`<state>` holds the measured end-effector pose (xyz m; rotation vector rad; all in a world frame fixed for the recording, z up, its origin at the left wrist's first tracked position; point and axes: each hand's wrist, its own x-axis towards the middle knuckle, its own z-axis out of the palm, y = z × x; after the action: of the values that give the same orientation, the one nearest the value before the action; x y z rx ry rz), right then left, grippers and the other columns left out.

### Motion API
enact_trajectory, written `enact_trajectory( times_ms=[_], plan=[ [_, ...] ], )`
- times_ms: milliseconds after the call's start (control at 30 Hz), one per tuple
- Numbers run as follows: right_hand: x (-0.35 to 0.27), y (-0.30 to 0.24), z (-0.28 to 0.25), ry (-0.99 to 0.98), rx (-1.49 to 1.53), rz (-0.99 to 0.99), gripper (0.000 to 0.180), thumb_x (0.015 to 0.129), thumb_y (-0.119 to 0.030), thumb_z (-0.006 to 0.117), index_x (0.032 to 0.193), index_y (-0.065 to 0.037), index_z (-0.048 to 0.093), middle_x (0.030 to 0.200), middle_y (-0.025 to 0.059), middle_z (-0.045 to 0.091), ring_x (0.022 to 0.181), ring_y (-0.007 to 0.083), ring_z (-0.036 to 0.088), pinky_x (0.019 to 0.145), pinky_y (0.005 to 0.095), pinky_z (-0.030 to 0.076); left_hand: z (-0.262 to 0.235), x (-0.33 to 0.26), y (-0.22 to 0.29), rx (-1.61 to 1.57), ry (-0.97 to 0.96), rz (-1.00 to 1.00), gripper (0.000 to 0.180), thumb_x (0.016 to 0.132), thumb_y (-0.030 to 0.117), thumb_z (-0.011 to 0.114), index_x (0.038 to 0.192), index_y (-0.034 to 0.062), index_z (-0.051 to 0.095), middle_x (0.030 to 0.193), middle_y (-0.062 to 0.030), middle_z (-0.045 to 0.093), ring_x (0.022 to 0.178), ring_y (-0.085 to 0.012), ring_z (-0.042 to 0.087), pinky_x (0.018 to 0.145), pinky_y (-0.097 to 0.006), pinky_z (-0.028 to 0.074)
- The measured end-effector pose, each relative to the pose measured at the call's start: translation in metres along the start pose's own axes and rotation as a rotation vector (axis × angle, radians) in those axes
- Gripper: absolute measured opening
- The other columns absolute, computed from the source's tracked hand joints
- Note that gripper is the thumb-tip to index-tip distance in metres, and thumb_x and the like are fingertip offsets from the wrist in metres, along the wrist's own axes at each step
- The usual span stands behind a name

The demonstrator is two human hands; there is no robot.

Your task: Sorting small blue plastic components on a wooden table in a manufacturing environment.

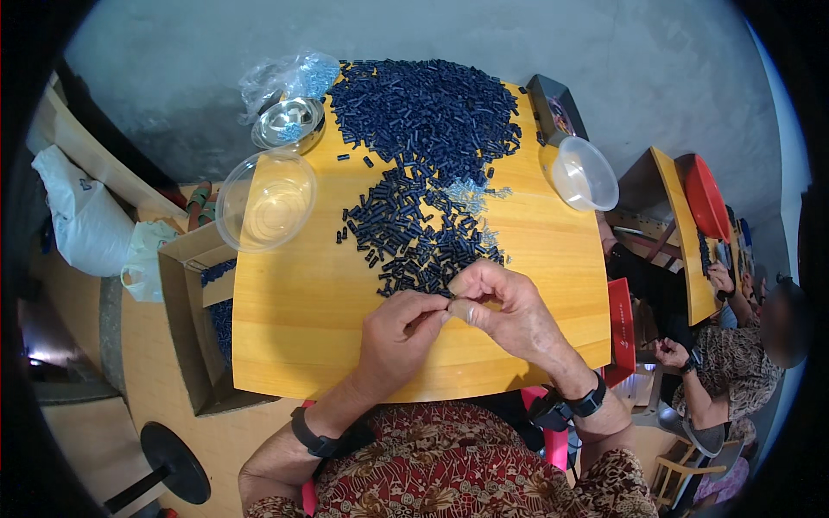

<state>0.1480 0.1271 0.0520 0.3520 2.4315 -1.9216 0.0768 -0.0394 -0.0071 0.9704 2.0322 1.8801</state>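
Over the near part of the yellow table (294, 328), my left hand (401, 338) and my right hand (505, 309) meet at the fingertips. Both are closed in a pinch, thumb against finger. Whatever lies between them is too small and covered to make out. Just beyond my fingers spreads a loose heap of short dark cylindrical pieces (389, 224), some with a wider end. Small clear, pale blue pieces (466, 197) lie among them at the right. Farther back, a larger pile of dark blue tube-like pieces (423, 108) reaches the table's far edge.
Left: a clear plastic bowl (231, 229), a metal bowl (262, 138) with pale pieces, a plastic bag (263, 82). Right: a clear tub (600, 186), a black tray (540, 86). A cardboard box (186, 337) and red bin (620, 332) flank the table. Another person (734, 367) works at far right.
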Motion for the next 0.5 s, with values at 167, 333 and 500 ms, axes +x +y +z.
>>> enact_trajectory(
  times_ms=[167, 333, 500],
  plan=[
    [-0.007, 0.012, 0.002, 0.173, -0.143, -0.196, 0.016, 0.087, -0.001, 0.068, 0.103, 0.0, 0.062, 0.089, 0.0059, 0.062, 0.084, 0.0146, 0.061, 0.077, 0.0297, 0.05, -0.002, 0.0, 0.002, -0.172, -0.025, -0.168, 0.011, 0.089, 0.001, 0.068, 0.1, -0.0013, 0.069, 0.087, -0.0021, 0.066, 0.079, -0.0074, 0.06, 0.068, -0.022, 0.047],
    [-0.008, 0.0, 0.006, 0.238, -0.553, -0.521, 0.026, 0.079, -0.001, 0.073, 0.103, 0.0, 0.064, 0.093, 0.0117, 0.062, 0.088, 0.0266, 0.062, 0.08, 0.037, 0.051, -0.003, -0.001, 0.0, -0.365, 0.013, -0.273, 0.015, 0.091, 0.003, 0.068, 0.106, -0.0006, 0.068, 0.093, -0.0004, 0.068, 0.081, -0.0055, 0.059, 0.073, -0.02, 0.048],
    [-0.004, 0.006, 0.011, 0.233, -0.735, -0.689, 0.034, 0.073, -0.005, 0.077, 0.105, -0.002, 0.065, 0.104, 0.0118, 0.062, 0.096, 0.0299, 0.06, 0.084, 0.0401, 0.048, -0.002, -0.001, 0.001, -0.502, -0.003, -0.322, 0.014, 0.091, 0.002, 0.068, 0.105, -0.0004, 0.068, 0.094, -0.0007, 0.068, 0.084, -0.0056, 0.06, 0.074, -0.02, 0.049]
  ],
)
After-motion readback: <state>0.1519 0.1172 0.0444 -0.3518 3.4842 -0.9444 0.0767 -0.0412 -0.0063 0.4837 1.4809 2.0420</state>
